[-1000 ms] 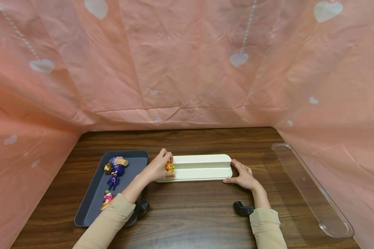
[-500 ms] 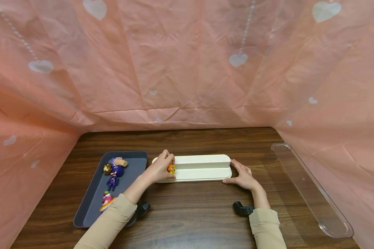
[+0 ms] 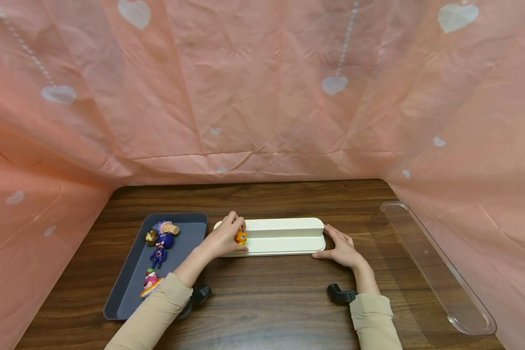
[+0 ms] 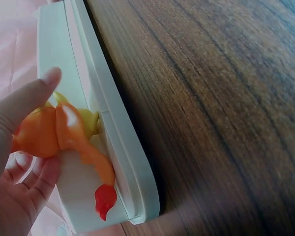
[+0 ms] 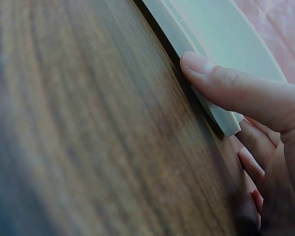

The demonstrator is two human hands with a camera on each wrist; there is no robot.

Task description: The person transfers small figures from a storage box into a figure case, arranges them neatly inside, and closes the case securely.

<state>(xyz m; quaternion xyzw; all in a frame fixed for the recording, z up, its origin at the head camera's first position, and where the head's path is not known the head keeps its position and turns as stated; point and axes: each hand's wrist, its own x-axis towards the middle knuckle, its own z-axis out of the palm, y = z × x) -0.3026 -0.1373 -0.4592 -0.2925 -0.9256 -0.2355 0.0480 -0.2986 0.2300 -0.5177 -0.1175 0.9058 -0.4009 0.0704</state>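
A long white two-step display stand [image 3: 284, 244] lies on the wooden table. My left hand [image 3: 220, 239] holds an orange Charmander figurine [image 3: 240, 237] at the stand's left part, on the lower step. In the left wrist view the figurine [image 4: 71, 128] has its back to the camera, its red-tipped tail hanging toward the stand's end; the thumb lies on one side and curled fingers on the other. At the stand's right end, my right hand [image 3: 343, 247] grips it, thumb on the front edge [image 5: 199, 64] and fingers around the far side.
A dark grey tray [image 3: 190, 243] on the left contains several small figurines, among them a purple one [image 3: 158, 255] and a pink one [image 3: 150, 280]. Along the right side lies a clear plastic cover [image 3: 437, 267]. Pink fabric [image 3: 262, 121] hangs behind the table.
Over the last second my left hand has shifted slightly right with the figurine, showing the stand's left tip behind it. The right hand has stayed at the stand's right end.
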